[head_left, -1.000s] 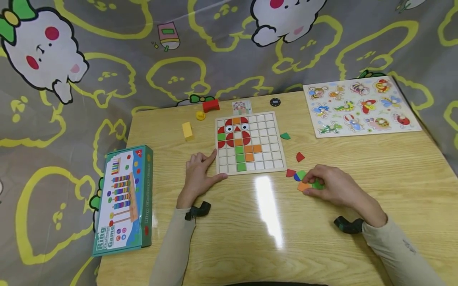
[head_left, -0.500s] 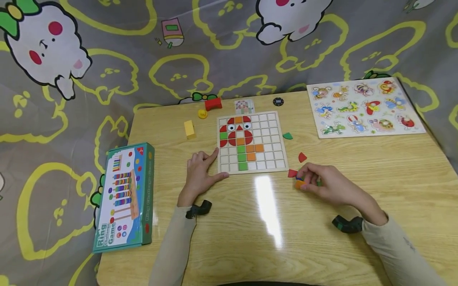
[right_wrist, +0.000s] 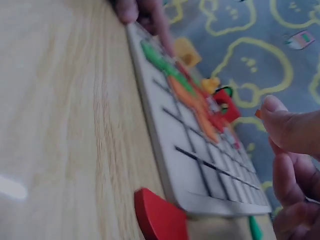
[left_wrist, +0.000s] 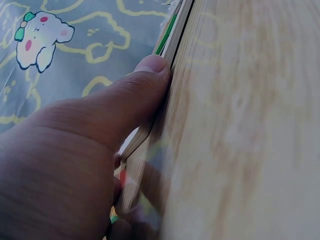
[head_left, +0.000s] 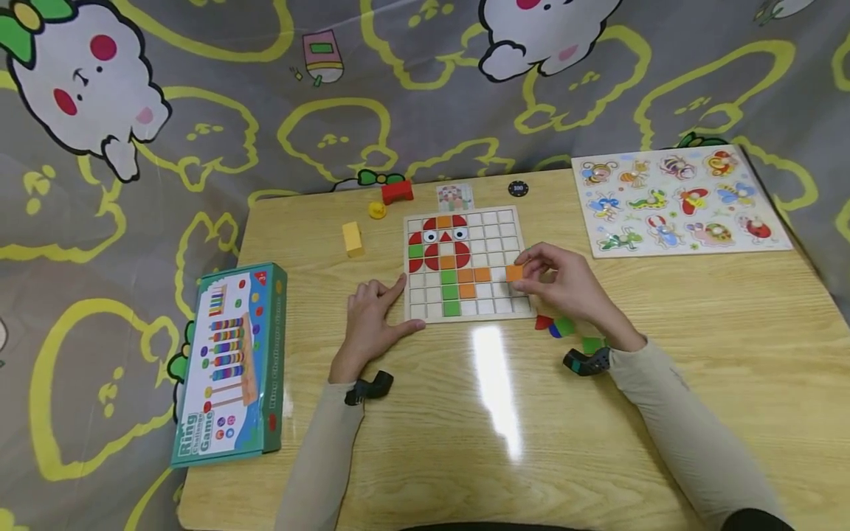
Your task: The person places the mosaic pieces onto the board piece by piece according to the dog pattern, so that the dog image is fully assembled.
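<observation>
A square wooden grid board (head_left: 498, 304) lies on the table, with red, orange and green tiles in its left and middle cells and two eye pieces among them. My left hand (head_left: 368, 321) touches the board's near-left corner, thumb along the near edge and index finger at the left side. Over the board's right columns, my right hand (head_left: 561, 280) pinches an orange square tile (head_left: 514, 273) between thumb and fingers. Only a sliver of that tile shows in the right wrist view. Below the right hand lie a red piece (head_left: 544, 322), a blue piece (head_left: 554, 332) and green pieces (head_left: 592, 344).
Behind the board lie a pattern card (head_left: 454, 196) and a black chip (head_left: 518, 189). A yellow block (head_left: 353, 240), yellow figure (head_left: 377, 211) and red block (head_left: 397, 192) are at back left. An insect puzzle (head_left: 684, 203) occupies the back right; a game box (head_left: 229, 361) the left.
My right hand has picked up the orange tile from the loose pieces and carried it up and left over the board. My left hand stays at the corner.
</observation>
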Demonstrator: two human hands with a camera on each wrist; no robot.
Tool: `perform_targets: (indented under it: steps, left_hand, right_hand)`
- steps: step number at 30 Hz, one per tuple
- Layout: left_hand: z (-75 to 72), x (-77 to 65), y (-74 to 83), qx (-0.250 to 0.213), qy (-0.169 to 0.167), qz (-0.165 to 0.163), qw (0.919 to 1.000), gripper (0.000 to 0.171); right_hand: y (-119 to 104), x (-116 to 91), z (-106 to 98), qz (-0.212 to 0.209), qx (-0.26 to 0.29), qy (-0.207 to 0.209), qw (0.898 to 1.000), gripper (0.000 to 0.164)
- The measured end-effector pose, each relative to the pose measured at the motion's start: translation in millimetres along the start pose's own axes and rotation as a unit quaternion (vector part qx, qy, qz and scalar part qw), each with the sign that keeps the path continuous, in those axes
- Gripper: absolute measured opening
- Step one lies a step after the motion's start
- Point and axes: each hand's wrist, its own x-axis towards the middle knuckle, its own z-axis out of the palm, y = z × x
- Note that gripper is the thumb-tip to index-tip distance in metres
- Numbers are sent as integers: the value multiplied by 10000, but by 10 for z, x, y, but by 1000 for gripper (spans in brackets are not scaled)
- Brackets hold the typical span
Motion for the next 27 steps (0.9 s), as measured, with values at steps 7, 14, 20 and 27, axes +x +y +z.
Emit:
perform_targets:
  steps: [7, 14, 20, 27]
  left_hand:
    - [11, 9, 19, -47, -11, 55, 10000, 95]
    - [5, 15, 18, -55, -2, 81, 10000, 95]
    - [-20, 16, 17, -16, 10, 64, 10000, 95]
    - [-11, 11, 9, -56, 17, 13, 10000, 94]
  right_hand:
    - [77, 184, 263, -501, -605, -517, 9956, 32]
    - [47, 215, 372, -665, -1172, -606, 9890, 36]
    - [52, 214, 389, -638, -1173, -536, 9896, 26]
    - [65, 182, 309, -752, -979, -426, 9914, 22]
